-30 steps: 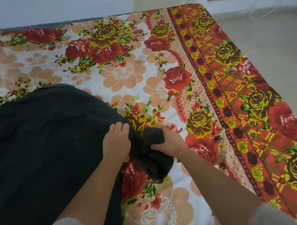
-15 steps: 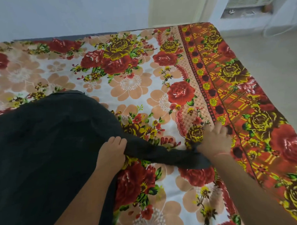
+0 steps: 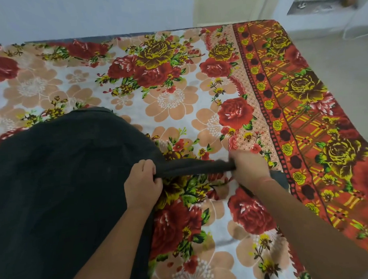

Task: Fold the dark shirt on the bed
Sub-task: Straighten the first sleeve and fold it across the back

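The dark shirt [image 3: 55, 196] lay spread over the left side of the floral-sheeted bed [image 3: 198, 97]. Its sleeve [image 3: 192, 166] ran taut rightward between 2 hands. The left hand [image 3: 142, 184] clenched the sleeve's root. The right hand [image 3: 249, 168], slightly blurred, grasped the far end with curled fingers.

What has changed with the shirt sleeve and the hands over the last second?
The right hand drew the bunched sleeve out to the right, away from the left hand, so it now stretches between them. Both hands now curl round it. The rest of the dark shirt stayed spread on the floral bedsheet, and the left hand stayed at the sleeve's base.
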